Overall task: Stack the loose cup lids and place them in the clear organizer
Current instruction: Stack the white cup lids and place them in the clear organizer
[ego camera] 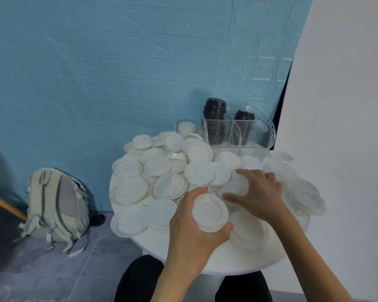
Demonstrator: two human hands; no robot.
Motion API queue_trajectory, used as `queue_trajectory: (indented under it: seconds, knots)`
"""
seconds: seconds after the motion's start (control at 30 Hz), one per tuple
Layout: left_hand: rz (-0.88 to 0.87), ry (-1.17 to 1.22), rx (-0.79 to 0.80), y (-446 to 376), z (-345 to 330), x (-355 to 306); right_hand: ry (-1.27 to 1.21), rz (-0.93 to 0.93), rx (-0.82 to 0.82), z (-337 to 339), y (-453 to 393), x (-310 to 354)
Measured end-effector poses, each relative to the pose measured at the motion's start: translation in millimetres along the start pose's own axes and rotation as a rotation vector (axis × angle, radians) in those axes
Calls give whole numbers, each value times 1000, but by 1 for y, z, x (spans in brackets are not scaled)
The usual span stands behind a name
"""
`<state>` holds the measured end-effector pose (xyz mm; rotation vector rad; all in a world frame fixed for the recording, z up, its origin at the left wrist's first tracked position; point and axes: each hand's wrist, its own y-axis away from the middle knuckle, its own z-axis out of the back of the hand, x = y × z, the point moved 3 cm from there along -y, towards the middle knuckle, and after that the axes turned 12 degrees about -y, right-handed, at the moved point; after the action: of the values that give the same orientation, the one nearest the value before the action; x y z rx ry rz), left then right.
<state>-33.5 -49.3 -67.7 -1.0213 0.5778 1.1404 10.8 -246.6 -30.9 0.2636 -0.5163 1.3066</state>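
Fingers (224, 228) of left hand (191, 234) around lid stack (210, 212)

1. Left hand (192, 227): reaches in from the lower edge, forearm bare, back of the hand toward the camera. Thumb and fingers curl round a small stack of white lids (210, 211), thumb on the far rim, fingertips on the near rim.
2. Stack is held tilted, just above the round table (238, 261), at its near side.
3. Right hand (258, 195): enters from the lower right, forearm bare, palm down. Fingers spread and only slightly bent, tips resting on the loose lids beyond and to the right of the held stack.
4. The two hands sit close together, right thumb just beside the stack.
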Motion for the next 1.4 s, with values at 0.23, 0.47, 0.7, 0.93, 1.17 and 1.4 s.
queue_trajectory:
  seconds: [0.23, 0.47, 0.7, 0.93, 1.17, 1.4]
  knots:
    - [12, 6, -14, -1, -2, 4, 34, 35, 20, -8, -3, 3]
    - [17, -1, -22, -1, -2, 5, -203, 18, -104, 7, 6, 3]
    - [33, 5, 6, -3, 0, 3, -660, 132, -125, 24, 41, 26]
    - [90, 67, 12, -7, 2, -3, -1017, 183, 103, -3, 63, 39]
    - [61, 119, 57, -8, -1, -7, -917, 186, 217, -9, 64, 38]
    - [0, 170, 49, -11, -1, -7, -1052, 194, 257, -5, 62, 40]
